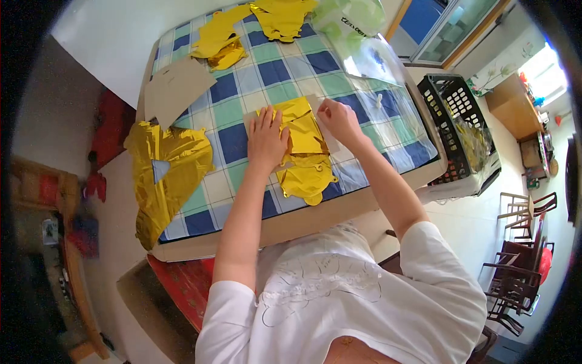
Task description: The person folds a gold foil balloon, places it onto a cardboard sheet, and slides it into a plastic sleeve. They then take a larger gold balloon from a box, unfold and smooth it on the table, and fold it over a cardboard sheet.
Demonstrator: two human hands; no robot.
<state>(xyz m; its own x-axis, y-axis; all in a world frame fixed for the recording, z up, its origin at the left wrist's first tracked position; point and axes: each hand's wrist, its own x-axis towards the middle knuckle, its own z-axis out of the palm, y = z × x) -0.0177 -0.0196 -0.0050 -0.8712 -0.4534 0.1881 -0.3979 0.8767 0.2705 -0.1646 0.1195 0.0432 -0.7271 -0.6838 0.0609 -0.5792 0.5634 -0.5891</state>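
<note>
A flat gold foil balloon (303,130) lies folded over a piece of grey-brown cardboard (328,138) on the checked cloth. Its lower end (306,179), with small tabs along the outline, hangs past the card toward me. My left hand (267,138) rests on the left side of the foil, palm down, fingers stretched out. At the card's upper right edge is my right hand (341,119), its fingers curled together; whatever they may pinch is hidden.
A larger gold foil sheet (167,173) and loose cardboard (176,91) lie at left. More gold foil pieces (282,18) are at the far edge, beside a green-white plastic bag (351,21). A small white item (379,101) lies right. A black crate (451,130) stands beyond the right edge.
</note>
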